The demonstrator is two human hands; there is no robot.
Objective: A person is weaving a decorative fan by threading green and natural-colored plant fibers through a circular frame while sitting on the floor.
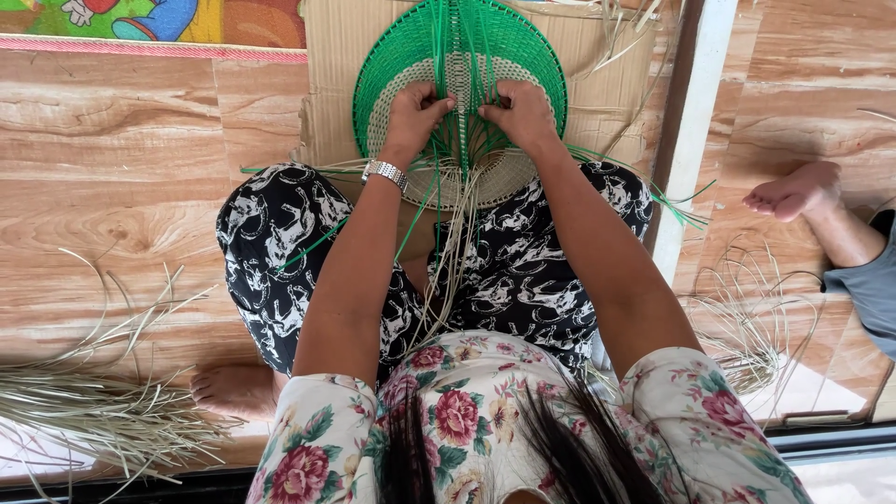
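Floor: glossy wood-grain floor (121, 215), with a sheet of cardboard (607, 84) spread ahead of the seated person's knees and a bright patterned mat (140, 19) along the far edge.
Woven piece: a round woven piece (460, 65), green band outside and pale centre, lies on the cardboard and overlaps the person's lap.
Left hand: the left hand (415, 112) sits just left of the woven piece's middle, fingers curled in and pinching green strips; a metal wristwatch (385, 172) is on that wrist.
Right hand: the right hand (521, 110) sits just right of the middle, likewise clenched on strips, close to the left but apart.
Loose strands: green strips (448, 37) run through the woven piece's centre; pale strips (457, 252) trail from its near edge down between the knees.
Doing it well: judging by the grip, it helps to keep each strip flat and equally taut, pinch close to the crossing, and press each pass snug against the last.
Direction: the disc lies face-up; its bundle of strands runs straight away from the body, so that is its long axis.
Beside the woven piece: a heap of pale strips (84, 411) lies far left of it, another bunch (747, 327) to its right, near another person's bare foot (793, 191).
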